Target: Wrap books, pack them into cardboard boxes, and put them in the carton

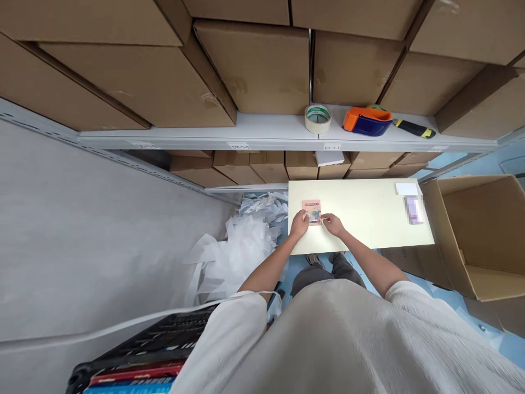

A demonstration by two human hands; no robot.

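Observation:
A flat pink printed packet (311,205) lies on the left part of the cream-coloured board, with dark print near its top and a multicoloured picture panel lower down. My left hand (299,224) grips its left edge, thumb on top and fingers curled. At the right edge of the packet, my right hand (334,225) has its thumb and fingertips pinched together. Whatever may be between those fingertips is too small to make out. Toward the right end of the board is a blurred purple packet (414,209), with a white card (406,189) just behind it.
The board (361,213) stands below a grey shelf (270,128) loaded with cardboard boxes (254,71). On the shelf sit a tape roll (318,119), an orange-and-blue tape dispenser (366,121) and a cutter knife (414,128). An open carton (484,235) flanks the right; white sheeting (246,246) heaps left.

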